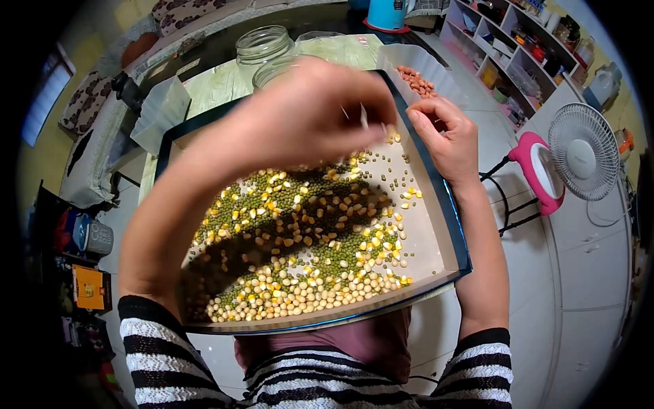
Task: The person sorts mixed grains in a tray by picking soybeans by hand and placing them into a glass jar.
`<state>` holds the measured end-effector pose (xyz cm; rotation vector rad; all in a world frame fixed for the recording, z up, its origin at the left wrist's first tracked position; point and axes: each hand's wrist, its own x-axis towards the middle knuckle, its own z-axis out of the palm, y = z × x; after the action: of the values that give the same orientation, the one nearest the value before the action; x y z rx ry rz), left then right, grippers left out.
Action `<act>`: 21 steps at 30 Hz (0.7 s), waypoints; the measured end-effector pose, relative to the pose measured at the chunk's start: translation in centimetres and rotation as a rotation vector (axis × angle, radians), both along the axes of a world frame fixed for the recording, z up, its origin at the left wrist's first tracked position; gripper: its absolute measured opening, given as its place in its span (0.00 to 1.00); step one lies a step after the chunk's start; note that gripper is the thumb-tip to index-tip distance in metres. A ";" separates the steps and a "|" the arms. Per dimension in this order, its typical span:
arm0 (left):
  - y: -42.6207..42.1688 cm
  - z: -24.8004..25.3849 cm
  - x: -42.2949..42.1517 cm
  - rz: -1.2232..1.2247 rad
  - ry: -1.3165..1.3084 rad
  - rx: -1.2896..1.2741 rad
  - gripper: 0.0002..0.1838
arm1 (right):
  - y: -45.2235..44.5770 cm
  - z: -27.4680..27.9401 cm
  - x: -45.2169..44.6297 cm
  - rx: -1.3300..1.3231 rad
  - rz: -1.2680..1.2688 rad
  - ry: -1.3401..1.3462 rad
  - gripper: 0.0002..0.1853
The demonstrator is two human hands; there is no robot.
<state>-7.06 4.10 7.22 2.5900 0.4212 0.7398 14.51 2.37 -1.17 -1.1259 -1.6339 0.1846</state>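
A shallow box [429, 235] with a dark blue outer edge holds a mix of green mung beans [320, 178], yellow corn kernels [371, 240] and pale round soybeans [300, 298]. The soybeans lie mostly along the near side. My left hand [320, 109] hangs over the far part of the box, smeared by motion, its fingers curled and their tips unclear. A small white glint shows by them. At the box's right rim is my right hand [446, 136], thumb and forefinger pinched together; whatever sits between them is too small to make out.
Two open glass jars [264, 46] stand beyond the box, the nearer partly hidden by my left hand. A translucent container [446, 78] with reddish peanuts [415, 80] is at the far right; another translucent container [161, 116] stands left. A pink-and-white fan [545, 170] is on the right.
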 end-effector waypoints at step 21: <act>-2.3 -4.4 2.2 -0.222 0.187 -0.121 0.10 | 0.2 -0.1 0.1 0.022 -0.004 -0.007 0.04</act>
<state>-4.90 1.78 2.86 2.5456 0.2193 0.3864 14.61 2.54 -1.32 -1.1138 -1.6360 0.1597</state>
